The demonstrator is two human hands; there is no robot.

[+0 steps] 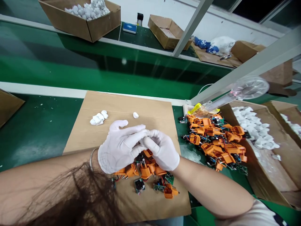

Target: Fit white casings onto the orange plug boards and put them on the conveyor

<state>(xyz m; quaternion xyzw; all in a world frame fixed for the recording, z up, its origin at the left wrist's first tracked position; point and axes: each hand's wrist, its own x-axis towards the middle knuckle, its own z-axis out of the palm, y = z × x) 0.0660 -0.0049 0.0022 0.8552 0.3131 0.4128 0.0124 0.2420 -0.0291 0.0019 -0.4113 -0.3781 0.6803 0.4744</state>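
Observation:
My left hand (121, 144) and my right hand (163, 150), both in white gloves, meet above a flat cardboard sheet (155, 108). Their fingers are bent and pressed together at the tips. Whatever they pinch is hidden by the white fingers. Right below them lies a group of orange plug housings (145, 171) wired to small green circuit boards (169, 178). A dark component block on a board (139, 185) sits nearer to me. Beyond the hands are a single white lump (135, 115) and a small cluster of white lumps (99, 118).
A heap of orange plug housings with boards (211, 138) lies right of the sheet. Beside it stands a carton (249, 166) of white lumps, under a clear plastic fan (251, 88). A shelf behind holds another carton (94, 29) of white lumps and a blue box (129, 28).

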